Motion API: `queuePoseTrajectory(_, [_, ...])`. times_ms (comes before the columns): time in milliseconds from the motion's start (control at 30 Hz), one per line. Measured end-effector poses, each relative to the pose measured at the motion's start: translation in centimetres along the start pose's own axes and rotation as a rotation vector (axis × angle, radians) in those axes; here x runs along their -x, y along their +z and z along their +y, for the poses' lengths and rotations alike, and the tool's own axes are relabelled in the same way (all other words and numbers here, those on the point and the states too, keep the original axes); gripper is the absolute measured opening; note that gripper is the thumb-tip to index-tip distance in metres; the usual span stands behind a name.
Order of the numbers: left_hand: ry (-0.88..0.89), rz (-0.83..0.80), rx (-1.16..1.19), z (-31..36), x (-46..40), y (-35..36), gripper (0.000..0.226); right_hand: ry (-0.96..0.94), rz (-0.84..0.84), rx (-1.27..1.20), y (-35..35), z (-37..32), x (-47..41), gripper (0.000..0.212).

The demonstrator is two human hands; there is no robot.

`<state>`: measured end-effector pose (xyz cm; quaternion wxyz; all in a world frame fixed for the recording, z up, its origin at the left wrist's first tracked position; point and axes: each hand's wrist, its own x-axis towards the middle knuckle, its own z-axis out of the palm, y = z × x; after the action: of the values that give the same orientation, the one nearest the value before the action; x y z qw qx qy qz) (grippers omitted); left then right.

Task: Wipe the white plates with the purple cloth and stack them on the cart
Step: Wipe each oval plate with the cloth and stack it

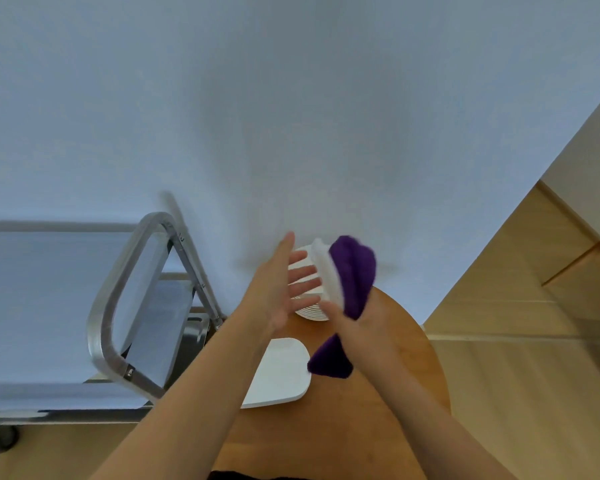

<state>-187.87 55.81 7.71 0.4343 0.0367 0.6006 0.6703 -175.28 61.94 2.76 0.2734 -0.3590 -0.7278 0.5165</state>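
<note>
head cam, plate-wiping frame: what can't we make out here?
- Held plate: motion-blurred, and the purple cloth covers one face.
- Right hand: its fingers are hidden under the cloth.
- Plate stack: left hand covers most; count unreadable.
- Cart: cut off by the left edge; its handle hides part of the shelf.

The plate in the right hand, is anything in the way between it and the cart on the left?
Only the left hand and its forearm, which lie between the plate held with the cloth in the right hand and the cart. Nothing else visible stands in that path.
</note>
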Motion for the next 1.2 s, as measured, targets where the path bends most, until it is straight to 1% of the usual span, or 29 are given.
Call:
queuePoseTrajectory(33, [0.0, 0.008, 0.015, 0.3, -0.1, -0.3, 0.049, 0.082, 0.027, -0.171, -0.6, -0.5, -0.5, 0.028])
queuePoseTrajectory(67, [0.027, 0.069, -0.008, 0.1, -0.4, -0.7, 0.05, 0.146, 0.036, -0.333, -1.2, -1.1, -0.9, 0.032])
queuePoseTrajectory(133, [0.068, 0.228, -0.163, -1.0, -0.7, -1.8, 0.053, 0.217, 0.023, -0.563, -2.2, -1.8, -1.3, 0.044])
queuePoseTrajectory(167, [0.035, 0.263, -0.189, -1.7, -0.6, -2.3, 0.064, 0.234, 0.009, -0.651, -2.6, -2.0, -1.4, 0.05])
queuePoseTrajectory(200, [-0.04, 0.205, -0.093, -2.6, -0.8, -2.8, 0.075, 0.253, -0.015, -0.72, -2.9, -2.2, -1.3, 0.054])
queuePoseTrajectory(233, [-0.12, 0.106, 0.065, -3.2, -0.9, -3.3, 0.079, 0.271, -0.045, -0.772, -3.1, -2.3, -1.3, 0.056])
queuePoseTrajectory(267, [-0.172, 0.004, 0.22, -3.8, -1.0, -3.8, 0.075, 0.291, -0.074, -0.8, -3.3, -2.1, -1.3, 0.056])
queuePoseTrajectory(300, [-0.18, -0.049, 0.339, -4.0, -1.1, -4.3, 0.066, 0.307, -0.096, -0.809, -3.4, -1.9, -1.4, 0.057])
queuePoseTrajectory(367, [-0.13, -0.05, 0.408, -4.3, -1.2, -5.2, 0.05, 0.338, -0.125, -0.815, -3.7, -1.3, -1.5, 0.063])
queuePoseTrajectory(433, [-0.103, -0.081, 0.423, -4.4, -1.6, -6.1, 0.05, 0.358, -0.158, -0.814, -4.2, -0.7, -1.5, 0.07])
queuePoseTrajectory(533, [-0.143, -0.199, 0.418, -4.0, -1.5, -6.8, 0.064, 0.389, -0.197, -0.732, -5.1, -0.1, -1.4, 0.078])
queuePoseTrajectory(567, [-0.151, -0.215, 0.412, -3.8, -1.5, -6.9, 0.066, 0.41, -0.196, -0.675, -5.3, 0.0, -1.3, 0.076])
queuePoseTrajectory(633, [-0.134, -0.223, 0.42, -3.4, -1.5, -7.0, 0.067, 0.47, -0.172, -0.474, -5.4, 0.0, -1.6, 0.072])
queuePoseTrajectory(667, [-0.118, -0.231, 0.436, -3.2, -1.4, -6.9, 0.066, 0.504, -0.132, -0.359, -5.4, -0.1, -1.9, 0.071])
queuePoseTrajectory(733, [-0.062, -0.239, 0.474, -2.7, -1.2, -6.8, 0.064, 0.514, 0.049, -0.227, -5.3, 0.0, -2.4, 0.064])
queuePoseTrajectory(800, [0.019, -0.233, 0.464, -2.0, -1.0, -6.8, 0.063, 0.403, 0.243, -0.251, -5.4, -0.4, -2.8, 0.054])
queuePoseTrajectory(833, [0.052, -0.216, 0.433, -1.7, -0.9, -6.5, 0.063, 0.334, 0.288, -0.266, -5.3, -1.1, -2.9, 0.051])
queuePoseTrajectory(867, [0.077, -0.194, 0.391, -1.3, -0.7, -5.9, 0.064, 0.27, 0.29, -0.25, -5.0, -1.7, -3.1, 0.049])
queuePoseTrajectory(933, [0.109, -0.114, 0.298, -1.0, -0.2, -4.1, 0.063, 0.156, 0.192, -0.201, -3.6, -3.0, -2.7, 0.041])
queuePoseTrajectory(1000, [0.1, -0.045, 0.266, -1.1, 0.4, -2.1, 0.05, 0.036, -0.019, -0.162, -0.8, -4.2, -1.4, 0.026])
queuePoseTrajectory(1033, [0.102, -0.03, 0.28, -1.3, 0.6, -1.4, 0.041, -0.027, -0.131, -0.064, 0.8, -4.4, -0.7, 0.027])
queuePoseTrajectory(1067, [0.096, -0.008, 0.293, -1.5, 1.0, -0.8, 0.037, -0.093, -0.214, 0.063, 2.4, -4.4, 0.1, 0.038])
queuePoseTrajectory(1100, [0.085, 0.017, 0.305, -1.6, 1.4, -0.4, 0.038, -0.146, -0.247, 0.171, 3.6, -4.4, 0.5, 0.054])
queuePoseTrajectory(1133, [0.072, 0.046, 0.322, -1.7, 1.9, -0.3, 0.04, -0.157, -0.223, 0.229, 4.3, -4.5, 0.6, 0.065])
queuePoseTrajectory(1200, [0.068, 0.081, 0.356, -2.0, 2.4, -0.2, 0.041, -0.137, -0.163, 0.252, 4.7, -4.6, -0.2, 0.074])
